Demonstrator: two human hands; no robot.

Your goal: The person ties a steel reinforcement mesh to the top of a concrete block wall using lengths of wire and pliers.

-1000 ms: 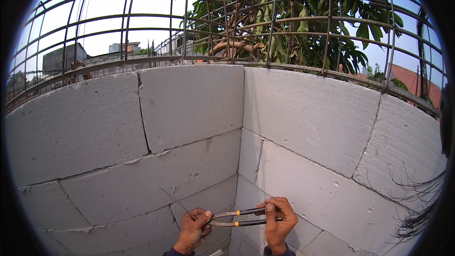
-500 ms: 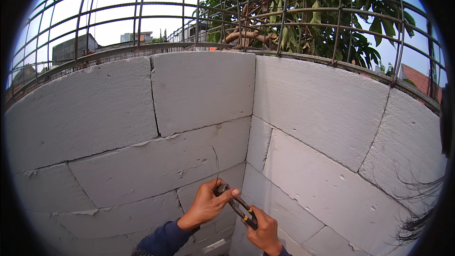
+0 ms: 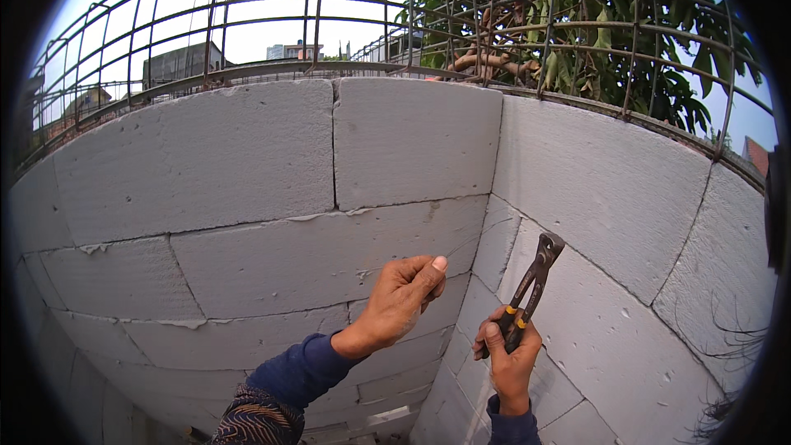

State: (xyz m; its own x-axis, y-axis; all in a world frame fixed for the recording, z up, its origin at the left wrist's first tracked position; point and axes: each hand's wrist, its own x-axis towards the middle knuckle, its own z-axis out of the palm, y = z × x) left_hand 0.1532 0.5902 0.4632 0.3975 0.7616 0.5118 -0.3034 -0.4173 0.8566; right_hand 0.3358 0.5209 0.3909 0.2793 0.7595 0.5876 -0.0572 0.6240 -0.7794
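Head view: held a pair of pincers in the right hand, with fingers and thumb wrapped around the black handle grips, just below their yellow bands. Saw dark, worn metal in the slim arms and the blunt, rounded head, raised above the fist and tilted a little to the right. Had the left hand closed in a pinch, thumb against curled forefinger, near the pincers but apart from them; could not make out for certain the contents of that pinch. Wore dark blue cuffs at both wrists and, lower on the left arm, a patterned sleeve with wavy orange lines.

Faced a corner of pale block walls, matt and lightly pitted, laid in large rectangles with thin joints, some edged with ragged lips of mortar. Lost part of those joints behind the left hand and forearm. Met, along the top, a steel rod cage, brown and gridded, standing across the view of a leafy tree and a grey building. Noticed thin black strands at the right rim.
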